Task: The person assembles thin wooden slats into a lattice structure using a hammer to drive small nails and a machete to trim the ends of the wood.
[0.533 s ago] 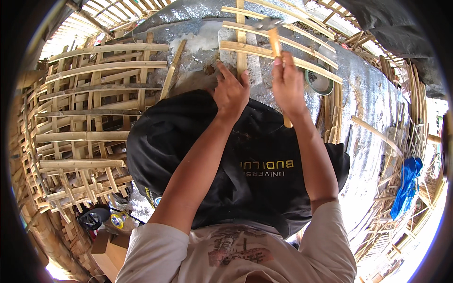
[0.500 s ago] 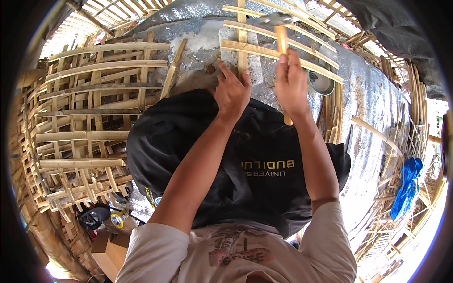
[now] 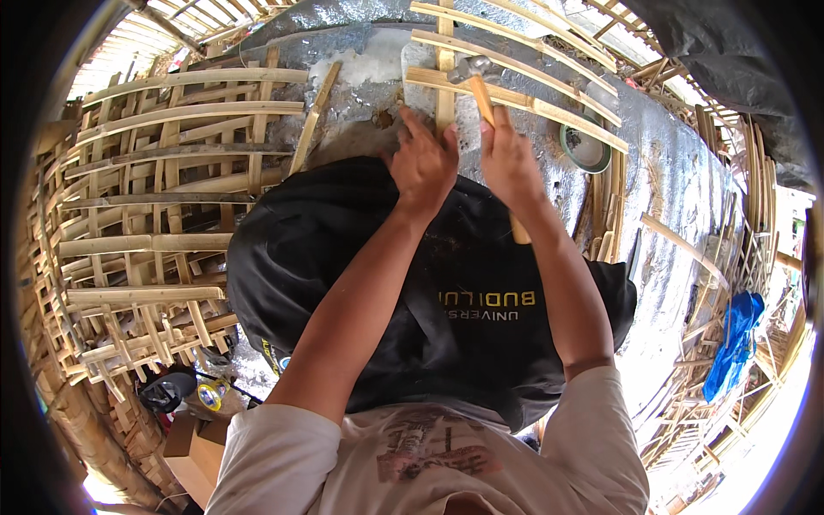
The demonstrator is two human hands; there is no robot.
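My right hand (image 3: 513, 167) is closed around the wooden handle of a hammer (image 3: 482, 99). Its metal head is over the lowest of several crosswise bamboo slats (image 3: 558, 107), just right of where that slat crosses an upright bamboo strip (image 3: 445, 107). Whether the head touches the bamboo I cannot tell. My left hand (image 3: 422, 167) has its fingers spread, its thumb by the strip's lower end and a fingertip pointing away from me. Behind the strip lies a pale flat slab (image 3: 466, 124).
A woven bamboo lattice (image 3: 154, 202) spreads along the left, with a loose bamboo piece (image 3: 316, 116) beside it. Black cloth (image 3: 343, 249) covers my lap. A round green-rimmed container (image 3: 586, 150) stands right of the hammer. Blue plastic (image 3: 734, 343) and bamboo scraps lie far right.
The hammer has come down and left, its head moving from above the slats to the crossing by the upright strip. My left hand has stayed nearly in place.
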